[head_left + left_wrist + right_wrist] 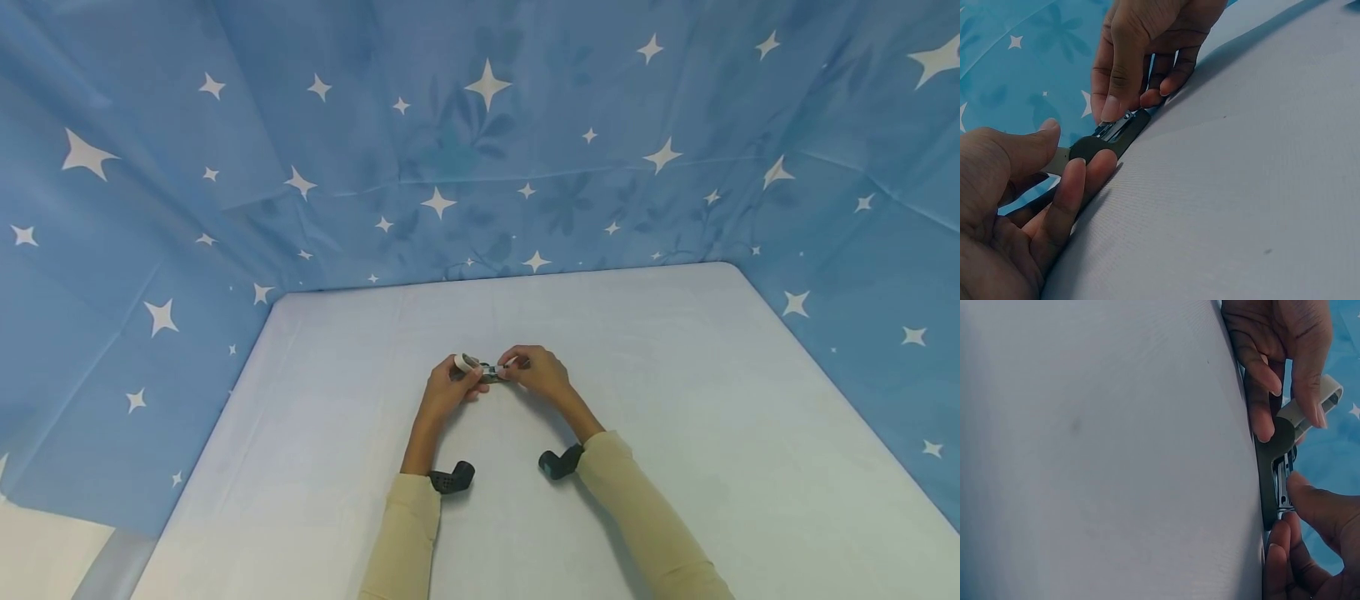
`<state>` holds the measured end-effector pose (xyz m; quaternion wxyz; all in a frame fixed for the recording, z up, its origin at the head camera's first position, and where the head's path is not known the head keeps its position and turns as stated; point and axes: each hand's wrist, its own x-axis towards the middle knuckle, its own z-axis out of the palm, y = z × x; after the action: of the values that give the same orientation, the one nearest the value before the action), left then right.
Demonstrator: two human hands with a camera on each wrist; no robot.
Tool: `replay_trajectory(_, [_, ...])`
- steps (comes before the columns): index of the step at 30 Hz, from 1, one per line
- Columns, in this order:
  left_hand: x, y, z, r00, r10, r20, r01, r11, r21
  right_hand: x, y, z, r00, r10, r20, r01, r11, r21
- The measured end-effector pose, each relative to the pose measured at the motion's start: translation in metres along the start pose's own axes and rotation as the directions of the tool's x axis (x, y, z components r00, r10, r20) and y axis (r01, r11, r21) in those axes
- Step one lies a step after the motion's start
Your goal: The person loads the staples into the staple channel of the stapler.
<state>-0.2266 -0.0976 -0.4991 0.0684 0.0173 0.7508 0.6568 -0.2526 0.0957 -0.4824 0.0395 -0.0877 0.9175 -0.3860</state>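
A small stapler (491, 373) with a dark grey-green body is held between both hands over the table. Its off-white handle (1333, 392) is swung up at one end, and the metal staple channel (1283, 481) shows uncovered. My left hand (444, 390) grips the handle end, thumb against the off-white part and fingers around the dark body (1087, 149). With thumb and fingertips, my right hand (543, 373) pinches the channel at the opposite end. Whether loose staples lie in the channel is too small to tell.
A white-covered table (675, 400) spreads out around the hands. Blue curtains (345, 142) with white stars hang behind it and at both sides. Dark wrist cameras (454, 478) sit on both forearms, near the beige sleeves (637, 517).
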Motion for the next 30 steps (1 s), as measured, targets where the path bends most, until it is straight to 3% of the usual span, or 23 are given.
replay_trajectory(16, [0.000,0.001,0.000,1.000,-0.004,0.012,0.004,1.000,-0.028,0.000,0.000,0.001,1.000,-0.006,-0.009,0.005,0.999,-0.036])
replay_trajectory(22, [-0.005,0.013,-0.003,0.998,-0.019,0.061,0.021,1.000,-0.023,0.001,-0.002,0.003,0.999,0.033,-0.008,-0.034,0.997,-0.064])
replay_trajectory(30, [0.000,-0.001,0.001,1.000,0.004,0.005,-0.004,1.000,-0.014,0.001,-0.007,0.003,0.995,0.094,-0.018,-0.095,0.993,-0.068])
